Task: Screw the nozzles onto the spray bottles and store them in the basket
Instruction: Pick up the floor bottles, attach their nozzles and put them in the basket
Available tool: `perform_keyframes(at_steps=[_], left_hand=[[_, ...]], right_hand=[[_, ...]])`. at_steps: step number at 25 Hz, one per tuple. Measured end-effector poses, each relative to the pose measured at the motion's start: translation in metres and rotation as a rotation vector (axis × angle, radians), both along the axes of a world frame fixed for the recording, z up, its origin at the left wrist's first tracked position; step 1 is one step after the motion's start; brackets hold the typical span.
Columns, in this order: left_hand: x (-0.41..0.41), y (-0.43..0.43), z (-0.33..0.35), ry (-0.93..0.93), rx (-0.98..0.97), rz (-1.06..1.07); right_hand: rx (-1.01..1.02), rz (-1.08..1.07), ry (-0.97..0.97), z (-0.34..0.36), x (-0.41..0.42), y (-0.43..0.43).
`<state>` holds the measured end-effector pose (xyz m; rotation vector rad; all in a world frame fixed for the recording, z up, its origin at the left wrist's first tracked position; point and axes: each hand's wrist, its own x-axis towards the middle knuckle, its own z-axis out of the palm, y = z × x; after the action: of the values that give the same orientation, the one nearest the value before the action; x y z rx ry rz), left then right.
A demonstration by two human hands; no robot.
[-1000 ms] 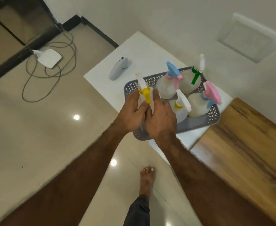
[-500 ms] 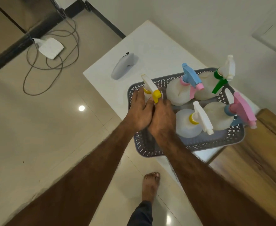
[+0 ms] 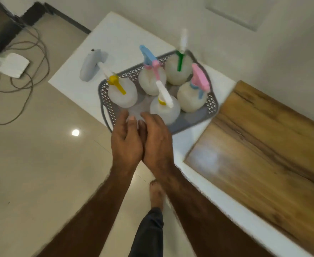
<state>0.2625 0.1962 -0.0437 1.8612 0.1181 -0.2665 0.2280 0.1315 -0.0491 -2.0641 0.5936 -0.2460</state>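
Note:
A grey perforated basket (image 3: 211,110) on the white table holds several round translucent spray bottles with nozzles on. The white-and-yellow nozzle bottle (image 3: 122,93) stands free at the basket's left end. Others carry a blue-and-pink nozzle (image 3: 149,60), a white-and-green nozzle (image 3: 180,60), a pink-and-blue nozzle (image 3: 199,80) and a second white-and-yellow nozzle (image 3: 163,95). My left hand (image 3: 127,143) and my right hand (image 3: 157,143) are side by side at the basket's near edge, fingers loosely extended, holding nothing.
A grey handheld device (image 3: 89,67) lies on the white table (image 3: 119,39) left of the basket. A wooden board (image 3: 263,145) covers the table to the right. On the floor are a white box (image 3: 13,64) with cables and my bare foot (image 3: 157,191).
Both hands have let go of the white-and-yellow nozzle bottle, which now stands in the basket's left end. They have drawn back toward me to the basket's near edge.

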Motion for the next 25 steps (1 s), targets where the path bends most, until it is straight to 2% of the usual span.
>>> perform_keyframes(at_steps=[4,8,12,16,21,25], left_hand=[[-0.074,-0.025,-0.003,0.055,-0.046,-0.073],[-0.164,-0.069,-0.013,0.038,0.006,-0.388],[-0.247,-0.105,-0.028,-0.193,0.125,-0.778],[-0.341,-0.132,-0.053,-0.432,0.291,-1.210],[-0.457,-0.143,-0.097,-0.699,0.369,-1.545],[-0.563,-0.142,-0.132,-0.901,0.382,-1.688]], right_hand=[[-0.051,-0.139,-0.083,-0.001,-0.084,-0.028],[-0.097,-0.360,0.030,-0.009,-0.193,-0.065],[-0.119,-0.611,0.175,-0.024,-0.310,-0.095],[-0.195,-0.838,0.219,-0.056,-0.447,-0.109],[-0.178,-0.995,0.331,-0.099,-0.595,-0.087],[-0.125,-1.113,0.408,-0.140,-0.704,-0.047]])
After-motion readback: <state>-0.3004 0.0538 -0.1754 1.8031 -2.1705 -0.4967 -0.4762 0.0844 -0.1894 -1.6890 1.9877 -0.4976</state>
